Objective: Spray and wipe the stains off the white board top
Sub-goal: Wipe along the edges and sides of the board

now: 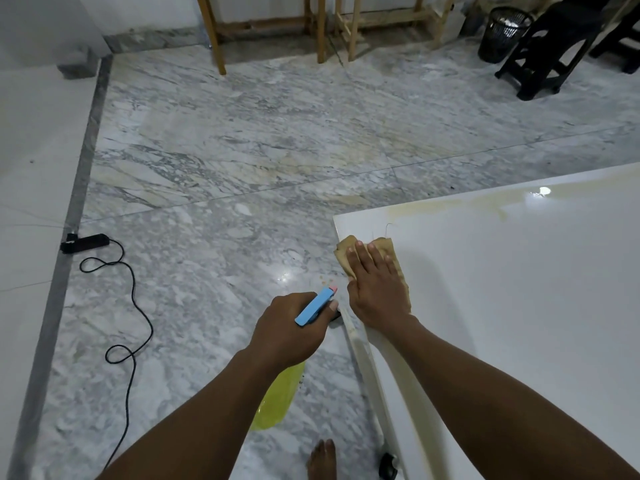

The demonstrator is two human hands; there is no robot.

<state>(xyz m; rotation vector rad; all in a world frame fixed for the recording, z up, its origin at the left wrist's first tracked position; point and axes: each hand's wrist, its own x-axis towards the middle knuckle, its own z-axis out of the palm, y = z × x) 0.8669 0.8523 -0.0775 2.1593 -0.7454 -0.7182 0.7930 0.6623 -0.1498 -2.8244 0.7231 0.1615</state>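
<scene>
The white board top (502, 289) fills the right side of the view, glossy, with yellowish-brown stains (460, 204) along its far edge. My right hand (375, 285) lies flat, fingers spread, pressing a tan cloth (393, 249) onto the board near its left corner. My left hand (289, 329) is beside the board's left edge, above the floor, gripping a spray bottle (277, 400) with yellow liquid and a blue nozzle head (317, 306) pointing forward toward that corner.
Grey marble floor (242, 150) lies ahead. A black power strip (85, 242) with a looping cable (128, 323) sits at left. Wooden frame legs (322, 29), a black mesh bin (504, 32) and a black stool (550, 46) stand at the back. My bare foot (322, 460) is below, beside a black caster (388, 465).
</scene>
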